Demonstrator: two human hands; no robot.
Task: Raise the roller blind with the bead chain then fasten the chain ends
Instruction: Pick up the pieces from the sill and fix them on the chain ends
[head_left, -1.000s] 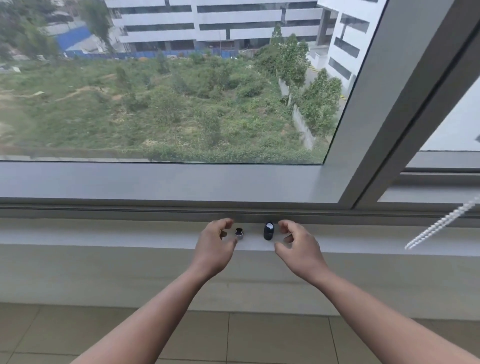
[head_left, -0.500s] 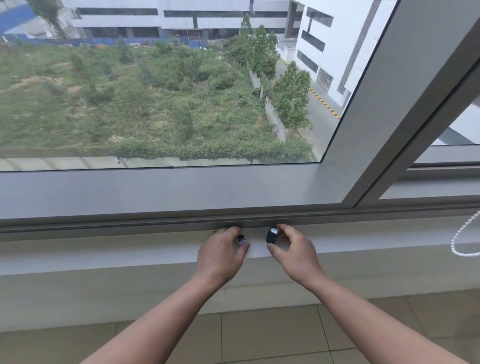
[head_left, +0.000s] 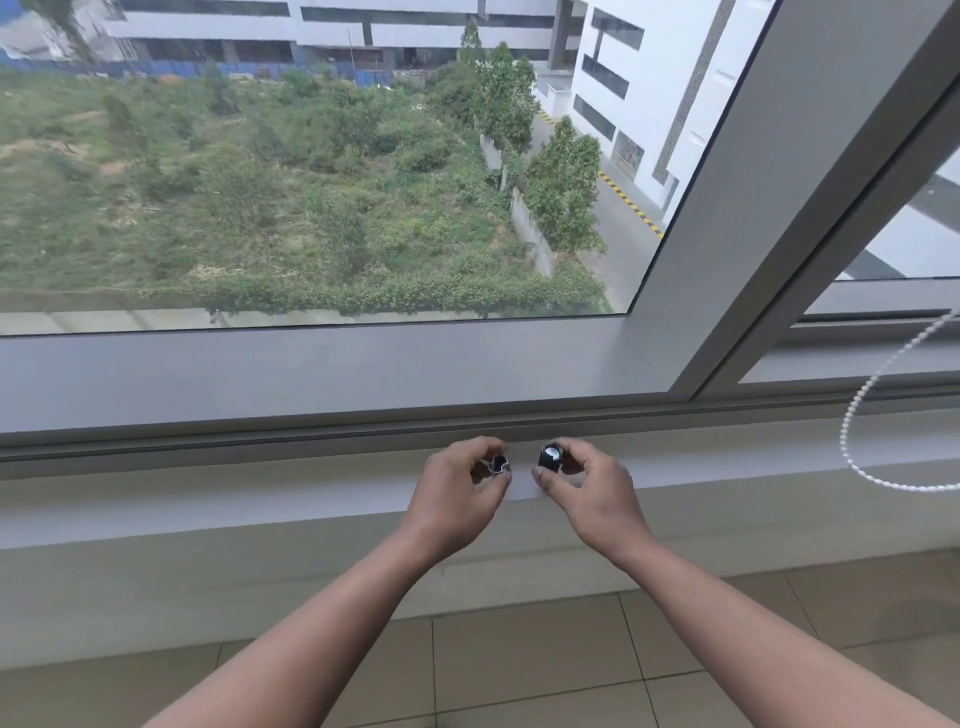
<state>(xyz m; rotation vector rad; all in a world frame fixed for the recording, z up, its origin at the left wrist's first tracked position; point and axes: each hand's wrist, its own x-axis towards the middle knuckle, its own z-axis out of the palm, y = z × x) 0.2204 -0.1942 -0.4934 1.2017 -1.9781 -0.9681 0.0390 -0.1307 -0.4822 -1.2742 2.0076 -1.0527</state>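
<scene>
A white bead chain (head_left: 852, 415) hangs in a loose loop at the right edge, in front of the window sill (head_left: 260, 493). The roller blind itself is out of view. My left hand (head_left: 457, 499) pinches a small black and silver piece (head_left: 497, 464) over the sill. Just to the right, my right hand (head_left: 592, 493) pinches a small black cylinder with a white top (head_left: 550, 457). The two pieces are a short gap apart. Both hands are well left of the chain and do not touch it.
The grey window frame (head_left: 311, 374) runs just behind the hands, with a slanted mullion (head_left: 727, 260) at the right. Below the sill is a pale wall (head_left: 208, 582), then beige floor tiles (head_left: 519, 654). Outside the glass are greenery and white buildings.
My fingers have closed on the two small pieces that lay on the sill. The view has shifted right, and the chain now shows as a curved loop.
</scene>
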